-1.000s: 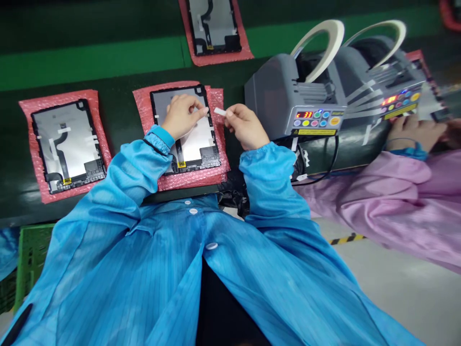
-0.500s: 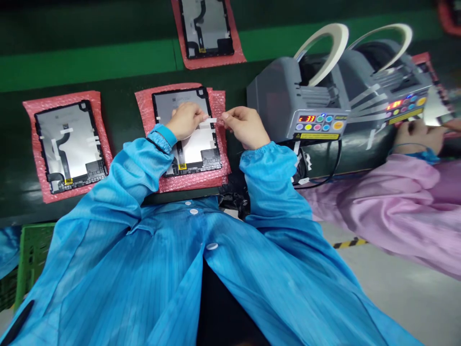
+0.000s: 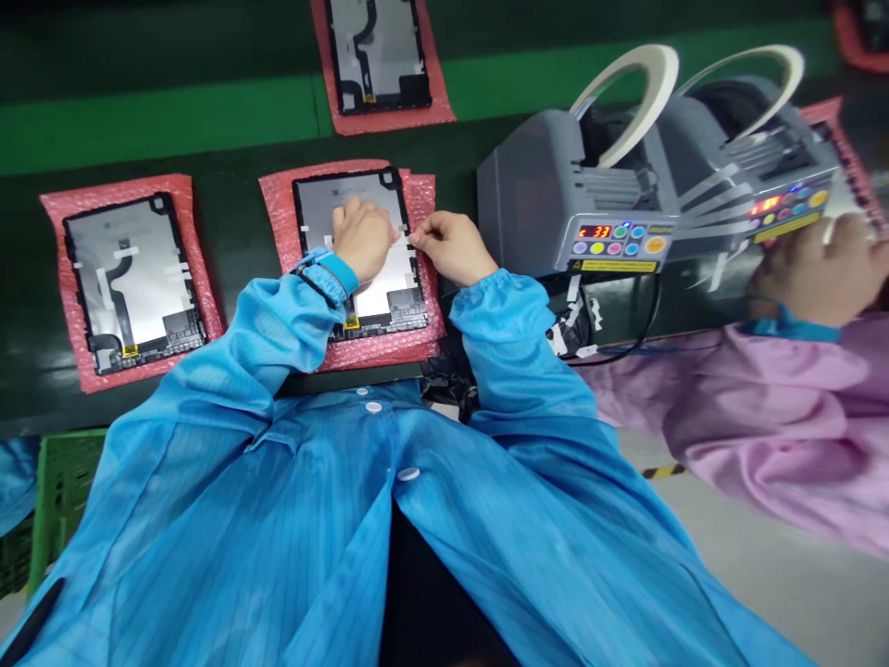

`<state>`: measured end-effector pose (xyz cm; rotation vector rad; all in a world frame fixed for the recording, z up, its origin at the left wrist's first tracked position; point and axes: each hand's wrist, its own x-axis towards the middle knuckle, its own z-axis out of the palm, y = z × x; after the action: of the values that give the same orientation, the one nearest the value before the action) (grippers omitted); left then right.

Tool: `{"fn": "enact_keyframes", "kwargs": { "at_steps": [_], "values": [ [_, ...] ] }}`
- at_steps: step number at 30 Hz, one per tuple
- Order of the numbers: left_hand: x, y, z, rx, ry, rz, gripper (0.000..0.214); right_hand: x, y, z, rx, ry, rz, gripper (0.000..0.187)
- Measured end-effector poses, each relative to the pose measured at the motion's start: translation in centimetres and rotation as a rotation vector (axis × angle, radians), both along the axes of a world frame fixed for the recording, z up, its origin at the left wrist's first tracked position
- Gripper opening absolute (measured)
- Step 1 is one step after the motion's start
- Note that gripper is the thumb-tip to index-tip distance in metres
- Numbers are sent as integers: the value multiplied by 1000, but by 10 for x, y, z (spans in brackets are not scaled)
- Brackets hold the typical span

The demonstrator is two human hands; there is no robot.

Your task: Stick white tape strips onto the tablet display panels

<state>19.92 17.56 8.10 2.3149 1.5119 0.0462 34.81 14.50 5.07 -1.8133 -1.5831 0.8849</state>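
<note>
Together, left hand (image 3: pixel 362 239) and right hand (image 3: pixel 451 248) pinch tape strip (image 3: pixel 404 231) on the panel (image 3: pixel 326 199) atop bubble wrap (image 3: pixel 379 348).

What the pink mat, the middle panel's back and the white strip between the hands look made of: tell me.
Pink mat: soft plastic bubble wrap, judging by its dimpled, glossy surface. Panel's back: dull silvery sheet, likely metal or foil, in a black frame. White strip: thin tape; paper or film, I cannot tell.
</note>
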Motion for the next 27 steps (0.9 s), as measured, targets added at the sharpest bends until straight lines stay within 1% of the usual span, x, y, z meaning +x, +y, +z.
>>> {"fn": "enact_keyframes", "kwargs": {
  "at_steps": [4,8,12,16,18,19,20,21,22,24,25,27],
  "values": [
    [0,-2,1,-8,7,-13,19,-2,-1,6,-20,-21,-1,14],
    [-1,-3,-1,-11,5,-25,20,-3,-1,12,-71,-38,-5,16],
    [-1,-4,-1,1,-17,-29,17,-3,3,11,-119,-4,-9,18],
    [-2,-6,3,-18,0,-26,15,1,5,4,-244,76,-108,31],
    [-3,-6,6,-23,-11,-7,12,4,2,0,-260,90,-170,32],
    [-4,-6,8,-18,-20,5,10,6,-2,-2,-226,77,-202,28],
    [-4,-6,9,-11,-30,14,10,7,-6,-4,-159,49,-221,21],
    [-5,-7,10,-3,-38,21,10,8,-12,-6,-67,7,-218,15],
    [-6,-7,10,4,-44,24,11,7,-18,-8,34,-44,-188,15],
    [-6,-7,9,10,-48,23,12,2,-31,-12,188,-149,-64,28],
    [-5,-7,8,11,-48,21,12,-1,-37,-14,221,-196,5,34],
    [-3,-7,5,17,-47,19,11,-9,-45,-18,206,-268,82,42]
  ]
}}
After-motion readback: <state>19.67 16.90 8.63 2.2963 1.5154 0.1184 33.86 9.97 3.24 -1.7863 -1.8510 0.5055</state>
